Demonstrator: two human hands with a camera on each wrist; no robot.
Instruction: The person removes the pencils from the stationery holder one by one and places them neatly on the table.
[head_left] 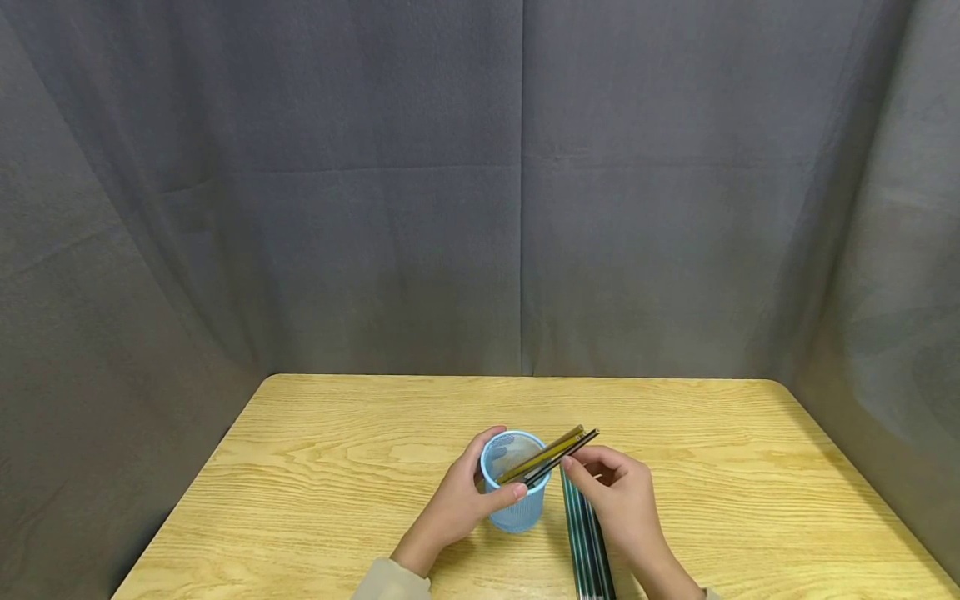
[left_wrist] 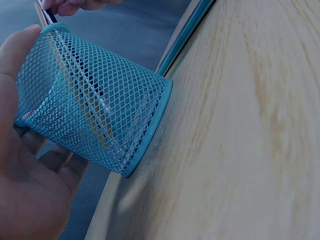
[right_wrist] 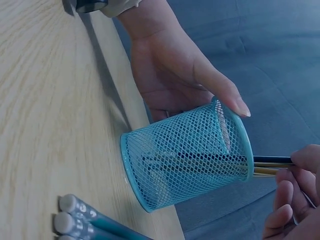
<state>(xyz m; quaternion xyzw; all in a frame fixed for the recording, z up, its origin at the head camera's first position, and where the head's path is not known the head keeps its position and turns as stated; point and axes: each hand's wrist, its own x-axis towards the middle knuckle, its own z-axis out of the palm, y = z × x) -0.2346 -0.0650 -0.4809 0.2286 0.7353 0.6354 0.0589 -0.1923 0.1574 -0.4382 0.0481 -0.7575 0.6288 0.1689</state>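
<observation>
A light blue mesh pencil cup (head_left: 517, 510) stands near the middle of the wooden table, its base at the tabletop. My left hand (head_left: 459, 502) grips it from the left, thumb by the near rim and fingers round the far side. Several thin pencils, yellowish and black, lean to the right inside the cup. At their upper ends, my right hand (head_left: 621, 498) pinches a black pencil (right_wrist: 272, 159) between thumb and fingers. Through the mesh in the left wrist view, the lower parts of the pencils (left_wrist: 92, 112) show.
Several dark green pencils (head_left: 582, 533) lie side by side on the wooden table (head_left: 337, 467), right of the cup and partly under my right hand. White erasers (right_wrist: 64, 223) cap their near ends. Grey curtains (head_left: 375, 250) hang behind the table and at both sides.
</observation>
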